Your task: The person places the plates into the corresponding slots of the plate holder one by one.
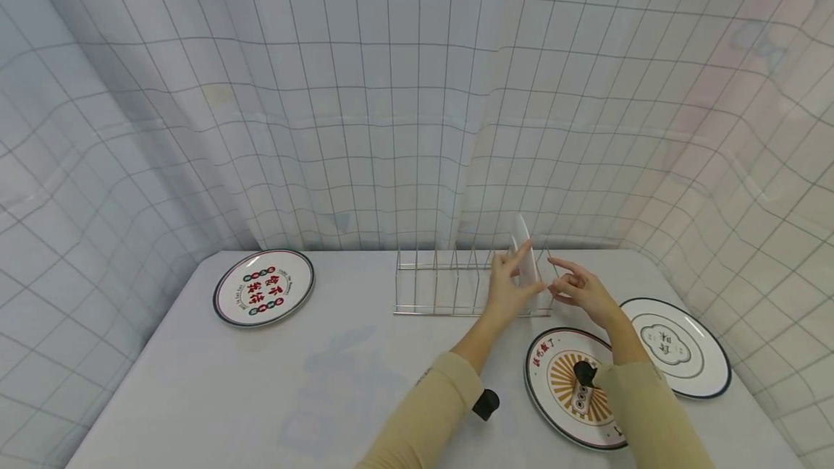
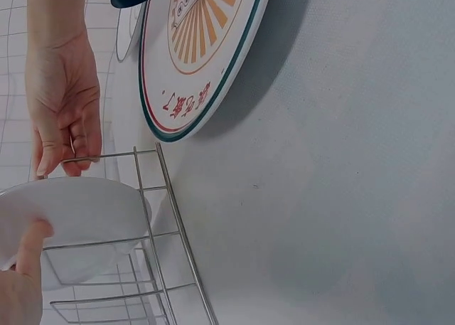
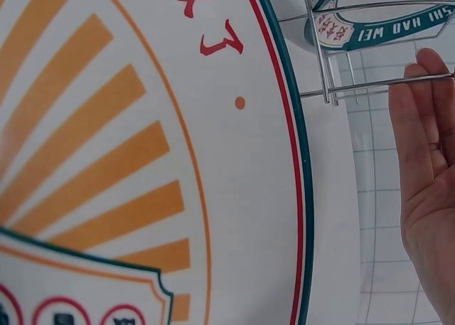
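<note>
In the head view, a white plate (image 1: 526, 259) stands nearly upright in the right end of a wire dish rack (image 1: 426, 310). My left hand (image 1: 504, 292) is at its left side, thumb and index finger spread. In the left wrist view, a straight finger presses the plate's white back (image 2: 85, 204). My right hand (image 1: 582, 295) holds the rack's right end wire, its fingers behind that wire in the right wrist view. The plate's teal lettered rim (image 3: 398, 30) faces this side.
A plate with an orange sunburst (image 1: 567, 360) lies in front of the rack's right end, partly under the right forearm. Another white plate (image 1: 700, 360) lies to its right. At the far left is a plate with red lettering (image 1: 293, 281). Gridded white curtains (image 1: 417, 129) enclose the table.
</note>
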Demonstrator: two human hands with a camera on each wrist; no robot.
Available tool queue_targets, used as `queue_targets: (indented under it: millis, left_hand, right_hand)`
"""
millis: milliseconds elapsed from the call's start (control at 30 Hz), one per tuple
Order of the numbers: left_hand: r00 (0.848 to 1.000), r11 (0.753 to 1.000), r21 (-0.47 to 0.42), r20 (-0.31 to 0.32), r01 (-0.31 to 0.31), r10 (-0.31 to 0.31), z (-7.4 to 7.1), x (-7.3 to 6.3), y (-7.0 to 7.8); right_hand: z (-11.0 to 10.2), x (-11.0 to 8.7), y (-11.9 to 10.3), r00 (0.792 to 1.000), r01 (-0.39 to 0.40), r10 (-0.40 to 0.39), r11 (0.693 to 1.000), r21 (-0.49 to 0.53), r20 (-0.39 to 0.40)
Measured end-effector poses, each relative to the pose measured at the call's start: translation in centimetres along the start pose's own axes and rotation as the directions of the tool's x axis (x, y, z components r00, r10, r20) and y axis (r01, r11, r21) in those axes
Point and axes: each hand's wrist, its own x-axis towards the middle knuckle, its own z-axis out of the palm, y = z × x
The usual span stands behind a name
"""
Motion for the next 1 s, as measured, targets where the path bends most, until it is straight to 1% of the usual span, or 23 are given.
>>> queue_targets:
  millis: [133,433,533,633,700,800,900,1000]
  left_hand:
    - [1.000,1.000,0.009,-0.006,-0.016,0.016,0.2,-0.1,-0.2]
    - [0.999,0.999,0.038,0.017,-0.033,0.033,0.3,-0.3,-0.4]
    - [0.999,0.998,0.047,0.027,-0.030,0.029,0.1,-0.3,-0.3]
    - [0.999,0.998,0.052,0.032,-0.037,0.036,-0.5,-0.5,-0.1]
    - [0.999,0.999,0.022,0.025,-0.039,0.038,-1.2,-0.6,-0.1]
    - [0.999,0.995,-0.081,0.004,-0.051,0.051,-3.0,-0.9,-0.2]
    - [0.996,0.975,-0.202,-0.017,-0.091,0.089,-5.6,-1.1,-0.5]
    - [0.988,0.959,-0.241,-0.067,-0.150,0.138,-8.9,-1.4,-0.4]
  right_hand:
    - [0.1,0.1,-0.1,1.000,-0.008,0.008,1.000,-0.003,-0.006]
    - [0.1,0.0,0.0,1.000,-0.013,0.013,1.000,0.002,-0.015]
    - [0.0,0.1,0.1,1.000,-0.010,0.010,1.000,0.002,-0.015]
    - [0.0,0.1,0.2,1.000,-0.007,0.007,1.000,0.002,-0.013]
    - [0.0,0.2,0.1,1.000,-0.011,0.011,1.000,0.011,-0.016]
    - [0.1,0.2,0.0,1.000,-0.012,0.012,1.000,0.018,-0.016]
    - [0.0,0.2,0.1,1.000,-0.010,0.010,1.000,0.017,-0.011]
    - [-0.1,0.1,0.3,1.000,-0.010,0.010,1.000,0.009,-0.013]
